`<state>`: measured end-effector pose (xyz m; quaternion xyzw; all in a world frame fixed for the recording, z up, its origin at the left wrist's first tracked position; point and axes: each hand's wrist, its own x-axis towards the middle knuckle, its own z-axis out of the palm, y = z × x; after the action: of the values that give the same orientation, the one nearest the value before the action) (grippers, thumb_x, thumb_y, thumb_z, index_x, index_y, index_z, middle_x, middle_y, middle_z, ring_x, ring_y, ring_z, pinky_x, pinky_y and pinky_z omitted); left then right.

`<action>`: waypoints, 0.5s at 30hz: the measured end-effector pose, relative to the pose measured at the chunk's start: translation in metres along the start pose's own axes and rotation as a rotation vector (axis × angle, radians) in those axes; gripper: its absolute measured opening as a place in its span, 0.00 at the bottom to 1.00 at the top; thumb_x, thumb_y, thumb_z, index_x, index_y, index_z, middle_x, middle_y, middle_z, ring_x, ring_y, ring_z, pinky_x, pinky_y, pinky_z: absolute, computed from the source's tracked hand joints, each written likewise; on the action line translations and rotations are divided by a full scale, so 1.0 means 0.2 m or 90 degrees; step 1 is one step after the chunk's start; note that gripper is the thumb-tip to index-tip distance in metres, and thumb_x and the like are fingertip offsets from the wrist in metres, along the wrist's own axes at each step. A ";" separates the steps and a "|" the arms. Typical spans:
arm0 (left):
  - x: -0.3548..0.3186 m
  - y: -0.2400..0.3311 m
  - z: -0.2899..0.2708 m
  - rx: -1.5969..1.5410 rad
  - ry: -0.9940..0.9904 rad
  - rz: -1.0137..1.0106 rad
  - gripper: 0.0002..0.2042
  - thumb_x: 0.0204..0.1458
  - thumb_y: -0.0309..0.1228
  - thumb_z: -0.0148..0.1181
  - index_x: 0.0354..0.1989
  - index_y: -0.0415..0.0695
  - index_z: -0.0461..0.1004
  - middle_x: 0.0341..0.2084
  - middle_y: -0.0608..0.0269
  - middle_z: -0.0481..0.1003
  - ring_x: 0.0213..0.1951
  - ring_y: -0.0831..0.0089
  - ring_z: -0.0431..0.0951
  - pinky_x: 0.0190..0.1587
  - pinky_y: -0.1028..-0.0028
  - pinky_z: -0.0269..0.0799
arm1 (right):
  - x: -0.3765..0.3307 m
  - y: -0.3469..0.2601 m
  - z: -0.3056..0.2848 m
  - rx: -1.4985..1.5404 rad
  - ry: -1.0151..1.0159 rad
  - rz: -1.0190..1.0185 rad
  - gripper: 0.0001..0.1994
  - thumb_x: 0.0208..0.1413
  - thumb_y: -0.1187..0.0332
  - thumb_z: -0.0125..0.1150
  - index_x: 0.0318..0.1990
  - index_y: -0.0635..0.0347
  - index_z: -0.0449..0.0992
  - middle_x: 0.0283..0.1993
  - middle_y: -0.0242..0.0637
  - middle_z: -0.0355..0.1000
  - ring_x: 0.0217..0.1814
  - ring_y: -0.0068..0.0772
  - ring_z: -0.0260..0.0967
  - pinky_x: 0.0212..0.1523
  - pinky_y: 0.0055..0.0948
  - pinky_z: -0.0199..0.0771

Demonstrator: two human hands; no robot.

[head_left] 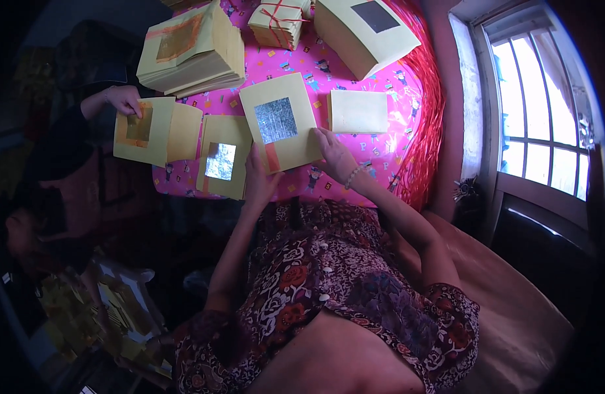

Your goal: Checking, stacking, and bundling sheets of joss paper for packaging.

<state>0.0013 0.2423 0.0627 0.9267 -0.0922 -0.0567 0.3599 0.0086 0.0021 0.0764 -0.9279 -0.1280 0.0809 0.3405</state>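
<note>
Between my two hands is a yellow joss paper sheet (296, 108) with a silver foil square and an orange-red strip at its lower edge. My left hand (259, 178) is closed on its lower left edge. The fingers of my right hand (336, 156) grip its right edge near the lower corner. How many sheets are held together, I cannot tell. Left of it lies a joss paper stack (217, 128) with a bright silver square, partly covered by the held sheet. A smaller pale, blank paper stack (359, 111) lies to the right.
Another person's hand (124, 100) touches a gold-foiled joss paper stack (165, 131) at the left. Tall paper stacks (210, 59) (368, 39) and a red-tied bundle (276, 23) stand farther back. The pink table cover (375, 154) has red fringe (430, 131) beside the barred window (539, 105).
</note>
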 end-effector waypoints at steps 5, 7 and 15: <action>-0.01 0.00 0.02 0.011 -0.028 -0.021 0.47 0.43 0.31 0.68 0.67 0.34 0.40 0.61 0.34 0.52 0.62 0.39 0.55 0.63 0.54 0.55 | -0.01 0.00 0.04 0.004 0.012 0.033 0.41 0.42 0.68 0.70 0.62 0.68 0.52 0.60 0.51 0.57 0.61 0.52 0.59 0.60 0.38 0.66; -0.01 -0.01 0.02 0.000 -0.020 -0.028 0.47 0.42 0.31 0.68 0.66 0.33 0.41 0.61 0.34 0.51 0.62 0.40 0.55 0.63 0.55 0.55 | 0.02 -0.05 -0.06 -0.002 -0.026 0.051 0.40 0.42 0.66 0.70 0.62 0.67 0.54 0.59 0.50 0.58 0.60 0.51 0.60 0.59 0.38 0.67; -0.02 0.02 0.02 -0.018 -0.017 -0.054 0.48 0.42 0.32 0.68 0.67 0.34 0.40 0.61 0.35 0.50 0.63 0.39 0.53 0.64 0.54 0.53 | 0.50 0.02 -0.12 -0.114 0.098 -0.057 0.35 0.49 0.53 0.64 0.61 0.59 0.59 0.62 0.45 0.59 0.65 0.48 0.55 0.62 0.43 0.60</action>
<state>-0.0042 0.2377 0.0619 0.9237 -0.0566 -0.0857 0.3692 0.1115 0.0127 0.0856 -0.9515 -0.1497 -0.0178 0.2683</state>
